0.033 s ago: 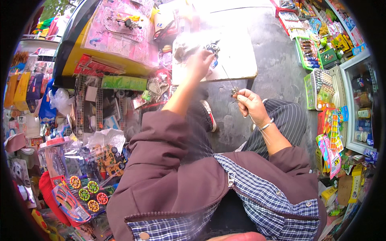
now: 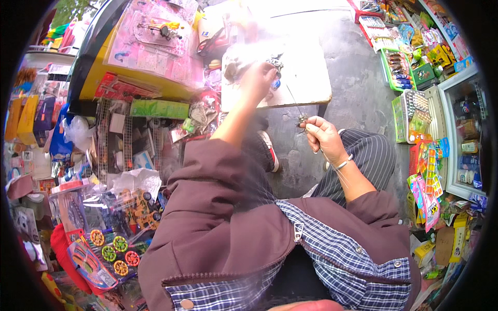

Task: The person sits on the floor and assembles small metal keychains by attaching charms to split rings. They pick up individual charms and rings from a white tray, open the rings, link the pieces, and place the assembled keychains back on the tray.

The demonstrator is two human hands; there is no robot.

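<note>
Dark metal trinket [image 2: 302,121] pinched in right hand [image 2: 322,136] fingertips, unmoved | thin cord runs up-left from it | left hand [image 2: 258,80] closed on small dark pieces [image 2: 275,63] over pale board [image 2: 311,78], same reach as before

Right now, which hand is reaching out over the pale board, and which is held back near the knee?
The left hand reaches over the pale board; the right hand, pinching a small dark piece, stays nearer the body.

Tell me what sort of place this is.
Probably a small street stall selling toys and trinkets: packaged toys under clear plastic, racks of small coloured packets and a bag of bright toy wheels crowd the grey pavement.
</note>
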